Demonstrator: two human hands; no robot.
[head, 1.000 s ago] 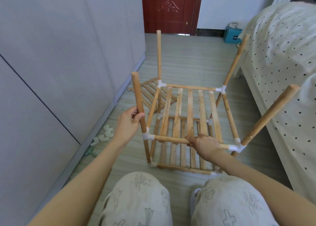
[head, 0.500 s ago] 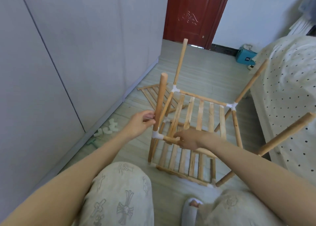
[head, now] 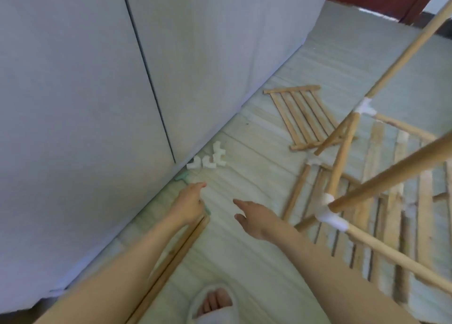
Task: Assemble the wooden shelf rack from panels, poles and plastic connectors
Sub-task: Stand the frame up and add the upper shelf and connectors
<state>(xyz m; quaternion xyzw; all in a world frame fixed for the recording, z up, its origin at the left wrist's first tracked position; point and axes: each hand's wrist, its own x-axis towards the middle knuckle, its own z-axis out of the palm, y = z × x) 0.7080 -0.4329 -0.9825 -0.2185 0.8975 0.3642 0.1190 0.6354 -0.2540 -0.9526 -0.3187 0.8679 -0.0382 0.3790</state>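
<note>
Now the half-built rack [head: 342, 201] stood to the right of your reaching hands, the loose slatted panel [head: 303, 118] lay beyond them, and 2 poles [head: 171, 257] lay under your left forearm. Your right hand [head: 254, 219] and left hand [head: 189, 207] stretched open, holding nothing, short of the white connectors [head: 208, 161].

1. Left hand [head: 189, 207] reaches forward and down on an outstretched bare forearm, fingers loosely extended, holding nothing.
2. Right hand [head: 254, 217] reaches forward just beside it, index finger extended, thumb apart, palm down, holding nothing.
</note>
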